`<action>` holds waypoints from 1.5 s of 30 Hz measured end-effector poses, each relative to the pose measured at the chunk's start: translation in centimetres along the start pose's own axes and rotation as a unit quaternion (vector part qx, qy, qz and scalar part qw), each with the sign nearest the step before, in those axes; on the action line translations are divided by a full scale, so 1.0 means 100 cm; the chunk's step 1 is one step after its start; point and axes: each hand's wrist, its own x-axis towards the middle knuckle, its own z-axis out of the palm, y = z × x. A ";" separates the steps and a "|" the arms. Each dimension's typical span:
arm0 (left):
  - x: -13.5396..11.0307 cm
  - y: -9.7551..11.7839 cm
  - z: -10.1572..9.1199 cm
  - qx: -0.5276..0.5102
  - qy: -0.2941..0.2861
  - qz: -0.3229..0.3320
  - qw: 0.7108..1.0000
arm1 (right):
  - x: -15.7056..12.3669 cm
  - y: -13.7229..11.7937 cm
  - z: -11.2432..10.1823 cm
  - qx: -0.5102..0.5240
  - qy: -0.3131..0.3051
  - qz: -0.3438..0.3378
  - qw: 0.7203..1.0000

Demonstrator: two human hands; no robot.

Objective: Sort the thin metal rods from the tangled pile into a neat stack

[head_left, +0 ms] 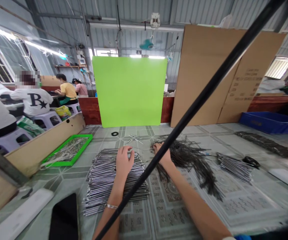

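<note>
My left hand rests over a wide stack of silver metal rods lying side by side on the table, fingers curled down onto the far end of the stack. My right hand is closed at the near edge of a tangled heap of dark thin rods; a black bar close to the camera crosses in front of it and hides its fingers. A few loose silver rods lie just beyond both hands.
A green tray with metal parts sits at the left. Another rod bundle, a dark pile and a blue bin lie to the right. A green board and cardboard sheets stand behind. Seated people work at the far left.
</note>
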 end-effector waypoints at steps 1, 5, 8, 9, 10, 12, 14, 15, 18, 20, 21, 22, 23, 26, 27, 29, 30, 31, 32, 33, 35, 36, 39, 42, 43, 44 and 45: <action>-0.001 0.005 0.001 0.004 -0.019 0.016 1.000 | -0.003 0.003 -0.006 0.015 0.017 -0.005 1.000; -0.007 0.029 0.005 0.021 -0.097 0.086 0.991 | -0.020 0.005 -0.025 0.161 0.131 -0.089 0.974; -0.013 0.043 0.010 0.025 -0.137 0.127 0.982 | -0.033 -0.005 -0.033 0.256 0.186 -0.124 0.941; -0.015 0.046 0.013 0.027 -0.146 0.128 0.981 | -0.036 -0.009 -0.035 0.282 0.191 -0.127 0.931; -0.017 0.048 0.015 0.029 -0.151 0.124 0.980 | -0.039 -0.012 -0.036 0.307 0.193 -0.129 0.923; -0.020 0.050 0.019 0.025 -0.163 0.103 0.981 | -0.043 -0.019 -0.038 0.346 0.184 -0.137 0.910; -0.020 0.049 0.022 0.002 -0.179 0.073 0.981 | -0.045 -0.022 -0.038 0.367 0.172 -0.139 0.903; -0.020 0.048 0.023 -0.012 -0.184 0.056 0.981 | -0.046 -0.023 -0.038 0.375 0.167 -0.136 0.902; -0.020 0.045 0.024 -0.040 -0.189 0.030 0.981 | -0.044 -0.020 -0.040 0.404 0.166 -0.116 0.892; -0.020 0.042 0.023 -0.025 -0.174 0.023 0.984 | -0.042 -0.013 -0.042 0.420 0.160 -0.098 0.888; -0.021 0.041 0.023 -0.008 -0.159 0.015 0.987 | -0.041 -0.008 -0.042 0.413 0.148 -0.087 0.894; -0.022 0.039 0.023 0.010 -0.141 0.005 0.990 | -0.040 -0.002 -0.041 0.387 0.127 -0.072 0.910; -0.022 0.038 0.023 0.026 -0.124 -0.005 0.992 | -0.040 0.004 -0.040 0.338 0.097 -0.053 0.935; -0.022 0.034 0.022 0.044 -0.099 -0.012 0.994 | -0.041 0.019 -0.031 0.111 -0.049 0.022 0.992; -0.021 0.033 0.022 0.045 -0.097 -0.011 0.994 | -0.042 0.023 -0.027 0.052 -0.095 0.039 0.993; -0.019 0.033 0.020 0.050 -0.098 -0.008 0.994 | -0.044 0.026 -0.020 -0.001 -0.149 0.048 0.988; -0.019 0.032 0.019 0.051 -0.101 -0.004 0.994 | -0.045 0.026 -0.017 -0.005 -0.158 0.043 0.987; -0.018 0.032 0.019 0.051 -0.106 0.000 0.993 | -0.045 0.025 -0.016 -0.002 -0.158 0.038 0.987; -0.018 0.032 0.019 0.051 -0.109 0.002 0.993 | -0.046 0.024 -0.015 -0.001 -0.157 0.035 0.987; -0.017 0.032 0.019 0.049 -0.111 0.000 0.993 | -0.046 0.024 -0.015 -0.001 -0.158 0.033 0.987; -0.018 0.032 0.019 0.045 -0.117 -0.005 0.992 | -0.047 0.023 -0.015 0.002 -0.162 0.032 0.986; -0.018 0.032 0.020 0.044 -0.121 -0.009 0.992 | -0.047 0.023 -0.015 0.005 -0.164 0.032 0.986; -0.019 0.032 0.020 0.039 -0.129 -0.011 0.991 | -0.046 0.026 -0.012 0.021 -0.169 0.030 0.985; -0.018 0.032 0.019 0.038 -0.125 -0.002 0.991 | -0.045 0.030 -0.009 0.045 -0.166 0.031 0.985; -0.018 0.032 0.018 0.040 -0.121 -0.002 0.992 | -0.045 0.031 -0.008 0.053 -0.164 0.035 0.985; -0.017 0.033 0.017 0.042 -0.120 -0.004 0.992 | -0.044 0.033 -0.007 0.060 -0.160 0.040 0.984; -0.017 0.033 0.017 0.044 -0.122 -0.008 0.992 | -0.044 0.033 -0.007 0.067 -0.157 0.046 0.984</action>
